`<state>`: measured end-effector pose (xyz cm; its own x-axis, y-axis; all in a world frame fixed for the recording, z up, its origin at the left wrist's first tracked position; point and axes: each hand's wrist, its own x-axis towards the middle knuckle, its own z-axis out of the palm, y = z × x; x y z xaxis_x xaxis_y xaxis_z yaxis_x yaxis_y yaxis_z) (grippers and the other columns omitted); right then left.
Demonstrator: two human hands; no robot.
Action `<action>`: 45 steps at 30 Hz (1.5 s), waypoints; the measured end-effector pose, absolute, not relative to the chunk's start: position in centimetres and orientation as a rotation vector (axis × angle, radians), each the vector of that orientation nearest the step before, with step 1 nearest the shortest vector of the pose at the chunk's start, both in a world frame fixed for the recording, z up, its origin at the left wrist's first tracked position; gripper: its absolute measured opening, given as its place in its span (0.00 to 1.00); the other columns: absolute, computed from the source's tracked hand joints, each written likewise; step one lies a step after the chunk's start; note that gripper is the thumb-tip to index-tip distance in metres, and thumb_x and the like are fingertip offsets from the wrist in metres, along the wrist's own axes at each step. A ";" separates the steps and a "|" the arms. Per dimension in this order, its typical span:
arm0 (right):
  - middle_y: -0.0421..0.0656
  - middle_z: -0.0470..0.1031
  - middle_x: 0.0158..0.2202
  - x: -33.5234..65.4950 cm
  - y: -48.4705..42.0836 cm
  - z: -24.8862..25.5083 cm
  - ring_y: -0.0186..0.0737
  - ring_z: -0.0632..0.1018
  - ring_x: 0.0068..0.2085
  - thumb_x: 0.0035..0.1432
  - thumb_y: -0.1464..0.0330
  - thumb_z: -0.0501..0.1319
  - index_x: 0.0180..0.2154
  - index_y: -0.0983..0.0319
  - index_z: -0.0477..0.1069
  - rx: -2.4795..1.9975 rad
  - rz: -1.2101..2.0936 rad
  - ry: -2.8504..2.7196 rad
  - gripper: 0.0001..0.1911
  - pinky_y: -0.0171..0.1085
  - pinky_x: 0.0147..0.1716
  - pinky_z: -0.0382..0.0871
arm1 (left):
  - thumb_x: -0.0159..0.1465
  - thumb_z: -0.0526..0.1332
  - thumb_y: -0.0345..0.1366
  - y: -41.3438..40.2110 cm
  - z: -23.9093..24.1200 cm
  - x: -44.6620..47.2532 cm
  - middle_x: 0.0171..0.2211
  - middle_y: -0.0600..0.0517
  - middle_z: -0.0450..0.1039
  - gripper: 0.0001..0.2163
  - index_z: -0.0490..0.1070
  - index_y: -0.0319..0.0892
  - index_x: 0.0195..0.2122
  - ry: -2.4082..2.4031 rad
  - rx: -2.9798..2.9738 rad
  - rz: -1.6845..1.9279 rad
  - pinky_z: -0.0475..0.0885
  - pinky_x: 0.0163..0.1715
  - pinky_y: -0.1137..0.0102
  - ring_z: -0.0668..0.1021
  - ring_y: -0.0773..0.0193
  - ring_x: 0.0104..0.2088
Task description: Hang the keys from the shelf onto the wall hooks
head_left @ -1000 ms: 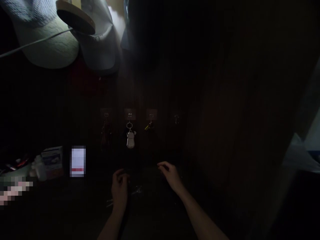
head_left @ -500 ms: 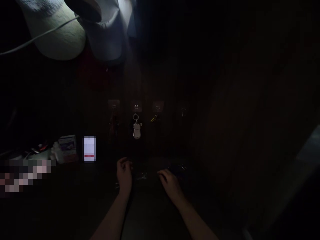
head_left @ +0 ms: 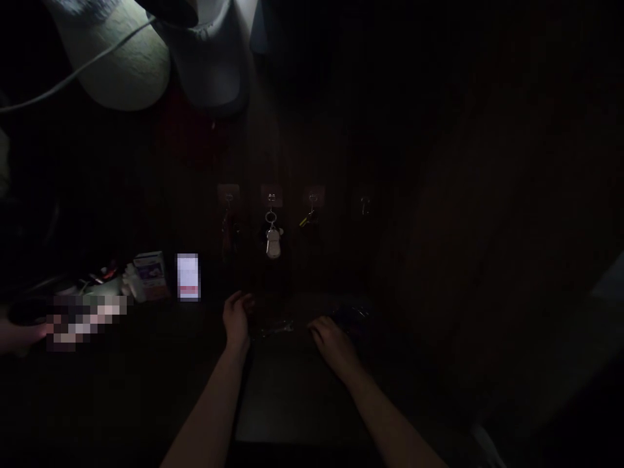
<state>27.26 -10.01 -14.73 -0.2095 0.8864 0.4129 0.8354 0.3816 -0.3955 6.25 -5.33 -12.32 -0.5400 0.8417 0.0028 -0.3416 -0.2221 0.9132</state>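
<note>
Low light throughout. A dark wooden wall [head_left: 439, 195] fills most of the view, above a dark table [head_left: 297, 403]. At upper left hang a pale cap [head_left: 117, 62] and a white cap [head_left: 209, 62], with a white cable [head_left: 73, 68] across the first. Four small wall hooks [head_left: 314, 198] run in a row: a key ring with a white fob [head_left: 273, 242] hangs from the second, a key with a yellow-green tag [head_left: 307, 220] from the third, and something dark and reddish from the first. Toward the table's left stand a carton [head_left: 149, 275], a small bottle [head_left: 131, 284] and a blurred bright rectangle [head_left: 188, 277]. A blurred object [head_left: 85, 318] lies further left; whose it is cannot be told.

The left hand [head_left: 236, 320] and right hand [head_left: 333, 348] are apart, both with fingers curled — neither clearly grips anything, though this is too dark to confirm. A small metal key [head_left: 277, 328] lies on the table between them; a dark bunch with metal glints [head_left: 351, 316] sits just beyond the right hand. Judgement: in this light, slow, low fingertips would suit such small pieces best.
</note>
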 end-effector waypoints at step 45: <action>0.45 0.73 0.48 25.1 -9.9 -15.0 0.43 0.71 0.49 0.62 0.69 0.47 0.48 0.56 0.69 -1.352 0.143 -2.145 0.17 0.45 0.48 0.62 | 0.60 0.54 0.33 -10.0 -14.9 3.7 0.35 0.51 0.73 0.05 0.69 0.44 0.34 1.659 2.169 1.143 0.67 0.41 0.67 0.74 0.61 0.39</action>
